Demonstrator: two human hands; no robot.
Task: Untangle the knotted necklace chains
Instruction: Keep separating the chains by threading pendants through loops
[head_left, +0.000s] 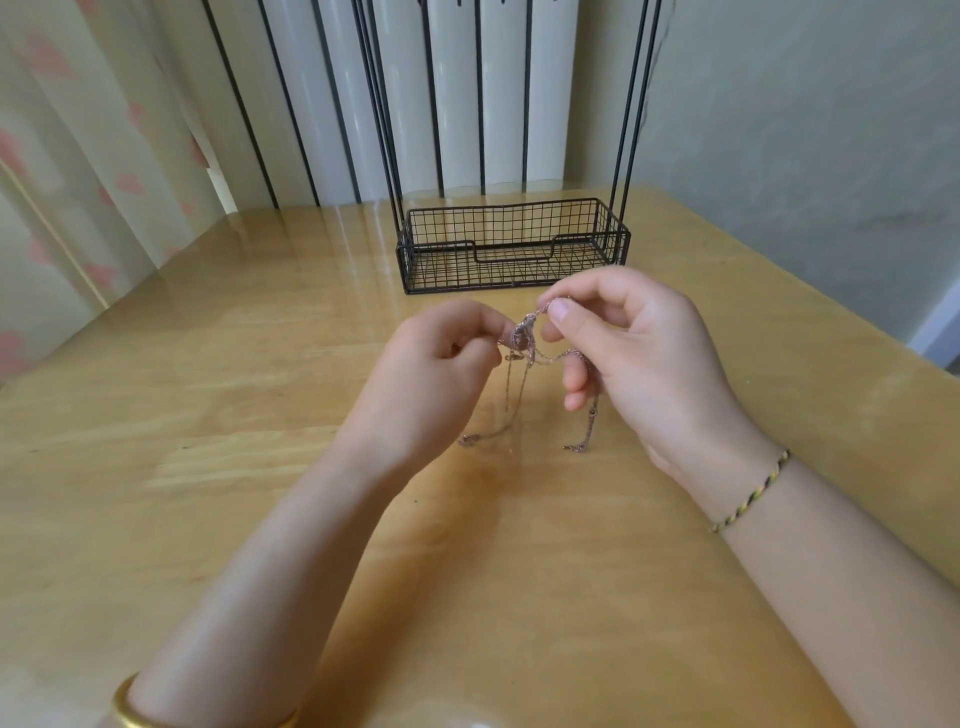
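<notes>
Because a tight clump of thin rose-gold necklace chains (521, 335) has to be teased loose rather than tugged, it is held up at the middle of the frame, between both hands and clear of the glossy pale wooden surface (208, 415). The left hand (441, 364) pinches the clump's left side between curled fingers (488, 325), apparently to anchor it. The right hand (639, 353) pinches a strand that rises from the top of the knot, thumb against forefinger, while its lower fingers (574, 379) curl round another strand draped beneath. That split looks meant to let one hand steady the knot as the other draws a loop out. Several loose tails hang straight down from the knot, and their clasp ends seem to rest on the surface below, so their weight stays off the tangle.

A braided green-and-yellow thread bracelet (753, 491) circles the right wrist, and a plain gold bangle (130, 701) sits on the left forearm at the lower left. Just above the hands in the frame stands a black wire-mesh basket (511, 244) with tall black rods, near enough to catch a chain swung forward. Open wood lies to the left and between the forearms. The surface's edge slants down the right side of the frame, so I judge that drawing strands toward the bottom of the frame is safest.
</notes>
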